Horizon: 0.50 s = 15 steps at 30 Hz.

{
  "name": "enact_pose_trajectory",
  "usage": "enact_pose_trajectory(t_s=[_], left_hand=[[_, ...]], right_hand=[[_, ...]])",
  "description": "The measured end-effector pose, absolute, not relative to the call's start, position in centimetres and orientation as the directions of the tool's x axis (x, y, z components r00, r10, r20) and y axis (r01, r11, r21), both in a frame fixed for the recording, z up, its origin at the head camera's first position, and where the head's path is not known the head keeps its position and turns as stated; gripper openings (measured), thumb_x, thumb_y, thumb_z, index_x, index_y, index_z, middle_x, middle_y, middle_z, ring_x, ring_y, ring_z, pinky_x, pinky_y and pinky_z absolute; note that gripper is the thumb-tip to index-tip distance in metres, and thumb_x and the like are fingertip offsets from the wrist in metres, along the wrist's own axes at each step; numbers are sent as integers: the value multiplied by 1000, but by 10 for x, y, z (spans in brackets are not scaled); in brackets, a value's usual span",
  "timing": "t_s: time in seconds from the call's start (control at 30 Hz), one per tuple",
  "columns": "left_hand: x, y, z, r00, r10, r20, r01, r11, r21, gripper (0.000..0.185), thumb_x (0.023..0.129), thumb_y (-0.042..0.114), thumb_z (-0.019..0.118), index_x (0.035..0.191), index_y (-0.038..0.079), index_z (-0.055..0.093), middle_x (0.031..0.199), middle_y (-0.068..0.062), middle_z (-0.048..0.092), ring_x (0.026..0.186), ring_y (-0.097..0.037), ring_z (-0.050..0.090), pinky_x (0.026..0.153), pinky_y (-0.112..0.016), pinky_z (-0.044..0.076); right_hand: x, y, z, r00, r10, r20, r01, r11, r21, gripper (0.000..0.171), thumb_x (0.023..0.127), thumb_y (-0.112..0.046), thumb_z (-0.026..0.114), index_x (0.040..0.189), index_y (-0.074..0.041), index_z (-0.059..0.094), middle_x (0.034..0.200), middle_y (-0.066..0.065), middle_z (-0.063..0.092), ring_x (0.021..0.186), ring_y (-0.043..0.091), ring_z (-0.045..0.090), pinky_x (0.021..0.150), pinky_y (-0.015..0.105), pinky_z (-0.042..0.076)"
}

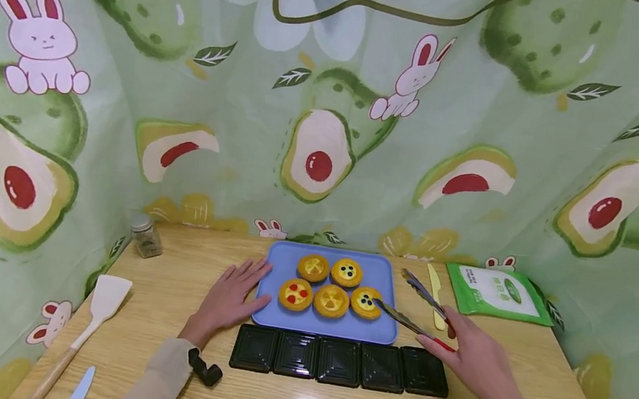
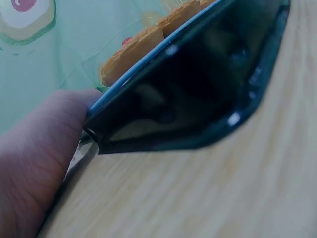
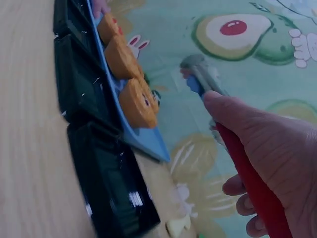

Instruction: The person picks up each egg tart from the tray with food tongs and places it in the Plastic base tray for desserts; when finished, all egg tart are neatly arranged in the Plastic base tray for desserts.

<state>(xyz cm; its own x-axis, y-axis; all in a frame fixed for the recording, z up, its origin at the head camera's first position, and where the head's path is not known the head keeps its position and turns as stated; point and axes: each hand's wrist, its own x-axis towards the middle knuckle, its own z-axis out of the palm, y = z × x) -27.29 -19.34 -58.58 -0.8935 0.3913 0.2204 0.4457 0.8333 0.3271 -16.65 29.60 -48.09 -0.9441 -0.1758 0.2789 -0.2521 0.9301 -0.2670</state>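
Tarts (image 1: 332,288) — five — on blue tray (image 1: 288,259)

- In the left wrist view the left hand (image 2: 34,168) is a blurred mass cut off at 7 o'clock; its fingers cannot be made out.
- There the blue tray (image 2: 148,64) shows only as an edge, with the tarts (image 2: 133,49) on it cut off at 12 o'clock.
- The right hand (image 3: 277,163) runs out of the right wrist view at 4 o'clock, hiding most of the red handle of the tongs (image 3: 208,79); their tips are blurred.
- The print on the green pouch (image 1: 496,292) is too small to read.
- What the small jar (image 1: 145,235) holds cannot be told.
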Motion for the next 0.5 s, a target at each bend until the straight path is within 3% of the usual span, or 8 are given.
enact_pose_trajectory(t_s=[0.2,0.5], left_hand=[[-272,-193,-586,-893,397,212,448,831,330,79,100,67,48,166,27,32,172,4,26,159,-32,24,126,-60,17],[-271,-194,-588,-899,387,203,435,838,330,79,100,68,47,166,28,31,172,4,26,159,-32,23,126,-60,16]], right_hand=[[-180,287,-479,-947,-224,232,-284,919,-272,55,82,-63,81,104,-16,63,73,-3,48,55,10,37,45,28,29],[-186,282,-490,-964,-219,152,-253,930,-266,72,82,-67,78,125,-10,69,66,-6,42,55,11,39,46,30,31]])
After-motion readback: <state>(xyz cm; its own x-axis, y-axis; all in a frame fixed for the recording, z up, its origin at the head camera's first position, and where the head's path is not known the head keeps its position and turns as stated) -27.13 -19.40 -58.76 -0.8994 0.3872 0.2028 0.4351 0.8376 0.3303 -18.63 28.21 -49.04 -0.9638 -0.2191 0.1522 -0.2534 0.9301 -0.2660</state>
